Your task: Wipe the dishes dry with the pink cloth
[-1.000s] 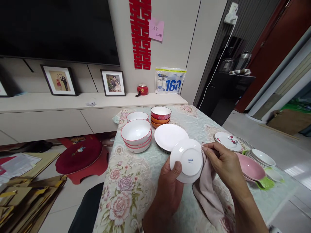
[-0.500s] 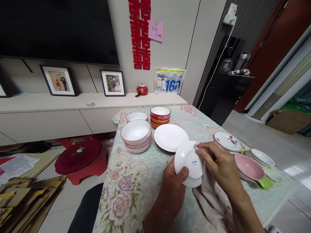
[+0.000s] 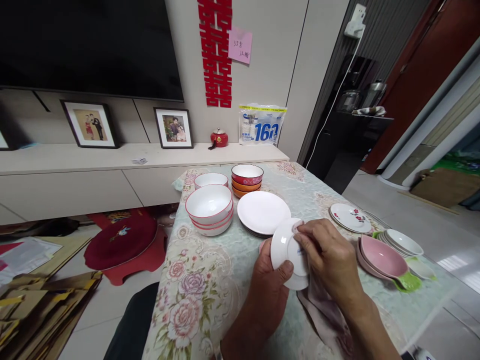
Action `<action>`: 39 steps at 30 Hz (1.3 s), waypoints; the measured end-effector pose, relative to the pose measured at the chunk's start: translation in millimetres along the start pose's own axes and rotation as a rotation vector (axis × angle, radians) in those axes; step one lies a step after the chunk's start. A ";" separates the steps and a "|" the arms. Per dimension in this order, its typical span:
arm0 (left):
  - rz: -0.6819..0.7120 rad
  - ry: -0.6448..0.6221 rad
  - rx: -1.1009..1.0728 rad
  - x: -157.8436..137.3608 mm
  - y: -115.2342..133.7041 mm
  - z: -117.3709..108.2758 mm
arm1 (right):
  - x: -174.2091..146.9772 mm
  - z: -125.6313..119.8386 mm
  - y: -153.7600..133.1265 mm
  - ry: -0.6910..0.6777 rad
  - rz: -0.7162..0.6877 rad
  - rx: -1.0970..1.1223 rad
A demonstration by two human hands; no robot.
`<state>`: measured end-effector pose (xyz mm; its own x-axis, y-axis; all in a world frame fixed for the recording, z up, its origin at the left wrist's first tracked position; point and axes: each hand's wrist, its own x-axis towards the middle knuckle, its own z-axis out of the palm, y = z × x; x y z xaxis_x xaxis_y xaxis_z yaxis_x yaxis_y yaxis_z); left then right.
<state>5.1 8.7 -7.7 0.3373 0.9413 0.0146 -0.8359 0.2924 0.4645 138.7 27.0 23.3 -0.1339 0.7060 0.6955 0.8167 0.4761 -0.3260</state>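
A small white plate (image 3: pixel 282 250) is tilted up over the table, its underside with a blue mark facing me. My left hand (image 3: pixel 272 280) grips its left edge, thumb across the underside. In my right hand (image 3: pixel 330 255) is a pale pinkish cloth (image 3: pixel 318 305), pinched against the plate's upper right part, its loose end hanging down to the table. Just beyond the plate lies a stack of larger white plates (image 3: pixel 264 212). Part of a pink item behind my left hand is mostly hidden.
Red-rimmed white bowls (image 3: pixel 209 205) are stacked at the left, with red and orange bowls (image 3: pixel 247 177) behind. To the right are flowered plates (image 3: pixel 350 218), pink leaf-shaped bowls (image 3: pixel 384 256) and small white bowls (image 3: pixel 405 242). A floral tablecloth (image 3: pixel 195 310) covers the table.
My right hand has moved slightly left with the cloth, across the plate's underside, now partly covering the blue mark. The plate has turned a little in my left hand.
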 end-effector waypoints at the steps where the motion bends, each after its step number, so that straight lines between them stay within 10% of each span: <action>1: -0.012 -0.005 -0.005 -0.5 -0.7 0.5 | 0.3 0.3 -2.4 -0.018 -0.050 0.029; 16: 0.063 0.063 0.002 3.4 3.4 -5.6 | -5.3 1.6 -19.2 -0.339 0.041 0.172; 22: 0.037 0.028 -0.003 1.3 1.0 -1.7 | -2.2 -0.7 -10.3 -0.064 0.047 0.034; 29: 0.077 0.031 0.028 0.3 1.9 -5.8 | -6.1 -7.3 -15.6 -0.318 0.109 0.051; 34: 0.005 0.014 0.013 -1.3 -3.8 -0.4 | -0.8 -0.4 -21.4 -0.077 -0.073 0.131; 39: 0.000 0.024 0.059 -1.5 -5.6 -0.2 | 3.4 -8.2 -1.0 -0.022 0.130 0.148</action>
<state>9.1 5.6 -10.5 0.3265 0.9452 -0.0065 -0.8085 0.2828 0.5161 142.0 24.6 31.2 -0.0461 0.7768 0.6280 0.7370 0.4508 -0.5036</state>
